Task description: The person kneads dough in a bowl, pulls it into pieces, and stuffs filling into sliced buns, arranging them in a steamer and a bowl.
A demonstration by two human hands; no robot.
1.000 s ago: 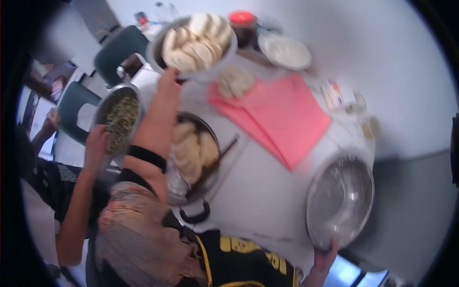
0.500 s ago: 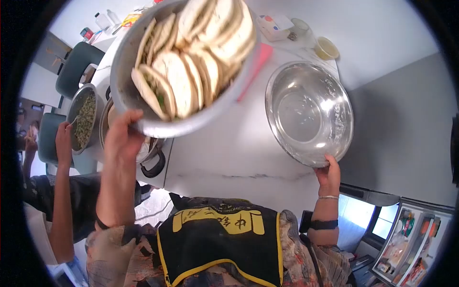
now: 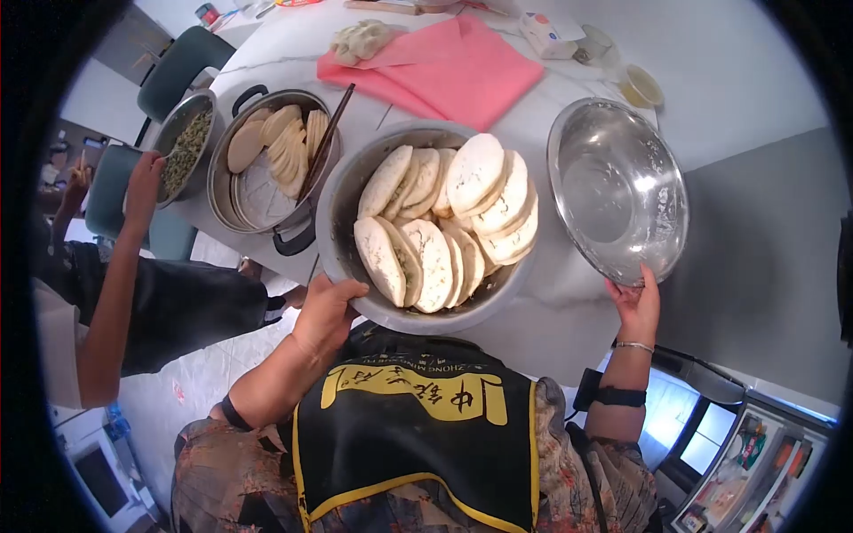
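Observation:
My left hand [image 3: 329,306] is closed on the near left rim of a wide metal basin [image 3: 334,233], thumb over the edge. Folded flat buns with a greenish filling [image 3: 430,266] stand in rows inside it. Over on the right, my right hand [image 3: 636,298] grips the near rim of a shiny steel bowl [image 3: 611,200], which is tilted and has whitish smears on its inner wall. The two vessels are side by side, a narrow gap between them. The fingers under both rims are partly hidden.
Left of the basin, a two-handled pot [image 3: 222,200] holds pale flat buns, with chopsticks [image 3: 329,138] across its rim. A person's hand [image 3: 145,182] is at a bowl of chopped green filling [image 3: 188,147]. Behind lie a pink cloth [image 3: 462,71], a tissue box [image 3: 546,35] and a small bowl [image 3: 641,86].
The basin of buns has come down and nearer to me with my left hand, uncovering the pink cloth and the pot. My right hand still grips the steel bowl.

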